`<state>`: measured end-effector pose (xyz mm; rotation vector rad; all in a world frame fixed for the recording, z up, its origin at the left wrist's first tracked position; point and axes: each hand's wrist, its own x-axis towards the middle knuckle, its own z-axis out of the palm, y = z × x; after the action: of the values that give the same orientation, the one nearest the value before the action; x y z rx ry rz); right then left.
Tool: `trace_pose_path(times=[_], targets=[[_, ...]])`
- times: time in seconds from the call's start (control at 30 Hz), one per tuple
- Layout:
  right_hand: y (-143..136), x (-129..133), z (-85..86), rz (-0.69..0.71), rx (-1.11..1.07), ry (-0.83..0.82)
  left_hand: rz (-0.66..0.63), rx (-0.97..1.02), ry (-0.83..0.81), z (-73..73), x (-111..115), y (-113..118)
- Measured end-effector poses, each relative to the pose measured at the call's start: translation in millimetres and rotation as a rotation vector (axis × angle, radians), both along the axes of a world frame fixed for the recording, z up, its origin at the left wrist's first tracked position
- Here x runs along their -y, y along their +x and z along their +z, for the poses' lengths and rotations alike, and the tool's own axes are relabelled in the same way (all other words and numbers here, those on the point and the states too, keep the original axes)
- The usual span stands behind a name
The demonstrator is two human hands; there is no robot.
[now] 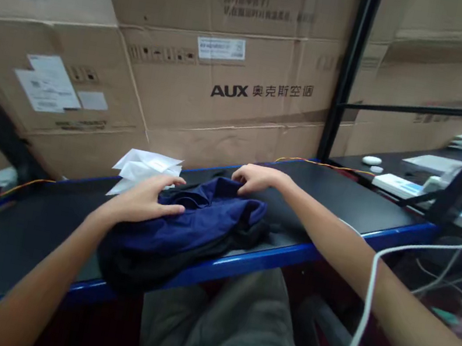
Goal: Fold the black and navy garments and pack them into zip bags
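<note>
Grip, left hand (142,196): thumb and fingers spread wide, laid on the left part of a navy and black cloth (198,232). Grip, right hand (256,178): thumb and fingers close together at the cloth's back right edge; whether fabric is pinched between them cannot be told.

Findings, left to right. White papers (143,165) lie just behind the left hand; a backward sweep of that hand could crease or scatter them. The cloth sits bunched on the bench (28,222), between the hands, its black lower left part overhanging the blue front edge (261,258). That overhang could draw the bundle off the bench if the light hold slackens. Loose folds might also slip from the right fingertips. Further right, a white cable (371,279) crosses in front of the right forearm; a quick pull rightward could snag it.
</note>
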<state>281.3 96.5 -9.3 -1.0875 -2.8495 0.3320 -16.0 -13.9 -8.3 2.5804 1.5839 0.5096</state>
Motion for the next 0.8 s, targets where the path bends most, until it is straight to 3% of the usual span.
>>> trace_pose_path(times=[0.13,0.27,0.4,0.5,0.57,0.7,0.8], targets=[[0.7,-14.0,-7.7,-0.078,-0.218,0.178,-0.017,0.009,0.002,-13.3,-31.1,20.8],[-10.1,-31.1,-27.9,-0.266,-0.635,0.33,0.232,-0.095,0.097,-11.1,-46.4,17.9],[-21.0,-36.3,-40.2,-0.298,-0.728,0.278,0.416,-0.2,0.065,-3.6,-37.4,0.5],[-18.0,-23.3,-27.6,-0.156,-0.702,0.285,0.322,-0.082,0.08,4.0,-10.5,-11.6],[-11.9,-6.1,-9.9,0.012,-0.622,0.258,0.119,-0.031,0.056,9.1,15.0,-18.2],[-1.4,30.0,21.7,0.281,-0.255,-0.255,-0.076,-0.123,-0.114,12.4,59.9,-29.7],[2.3,37.3,25.9,0.28,-0.016,-0.323,-0.09,-0.155,-0.131,9.7,68.6,-37.5]])
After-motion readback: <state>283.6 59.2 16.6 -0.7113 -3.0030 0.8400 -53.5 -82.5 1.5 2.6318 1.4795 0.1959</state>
